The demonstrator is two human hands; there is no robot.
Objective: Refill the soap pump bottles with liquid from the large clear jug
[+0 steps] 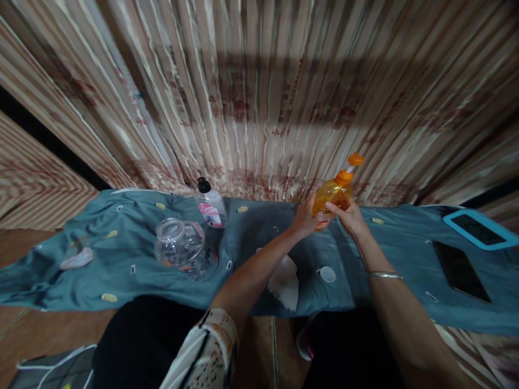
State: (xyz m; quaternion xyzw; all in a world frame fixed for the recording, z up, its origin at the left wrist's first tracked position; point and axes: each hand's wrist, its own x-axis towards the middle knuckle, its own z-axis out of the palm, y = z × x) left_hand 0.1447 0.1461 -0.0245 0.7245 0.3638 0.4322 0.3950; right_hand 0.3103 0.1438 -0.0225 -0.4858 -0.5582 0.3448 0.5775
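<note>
Both my hands hold an orange pump bottle [329,195], tilted to the right, near the back edge of the cloth. My left hand [306,217] wraps round its left side. My right hand [348,216] grips the right side, with the thumb across the front. The orange pump head stands up on a pale stem. Below the bottle lie a white round cap [327,274] and a white crumpled piece [286,283], perhaps tissue or cloth, partly hidden by my left forearm.
A clear bottle with a black pump top [211,205] stands left of centre. Near it is a clear plastic jar [182,251]. A small pale item [77,258] lies far left. To the right are a dark phone [461,270] and a blue-framed device [480,229]. A striped curtain [259,97] hangs behind.
</note>
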